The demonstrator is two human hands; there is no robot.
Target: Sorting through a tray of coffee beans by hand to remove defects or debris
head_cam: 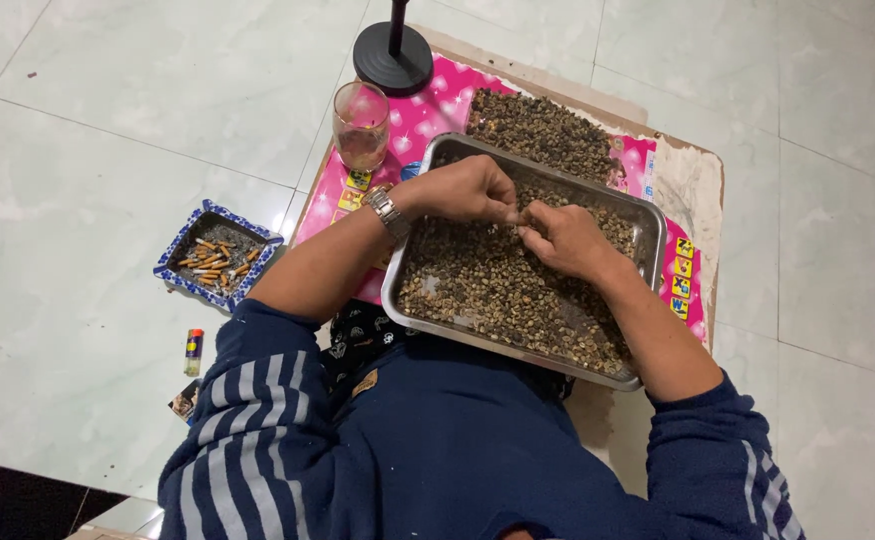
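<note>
Hands meet over the metal tray (648,225): your left hand (463,188) and right hand (563,238) both pinch one small piece (521,213) between fingertips. Sorting looks far from finished, with brown bits (498,285) covering the tray and a heap (543,130) at twelve o'clock.

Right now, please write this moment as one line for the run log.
left hand: pinching small piece | right hand: fingertips meeting left hand | under hands: metal tray of small brown pieces | nearby: drinking glass, ashtray
</note>
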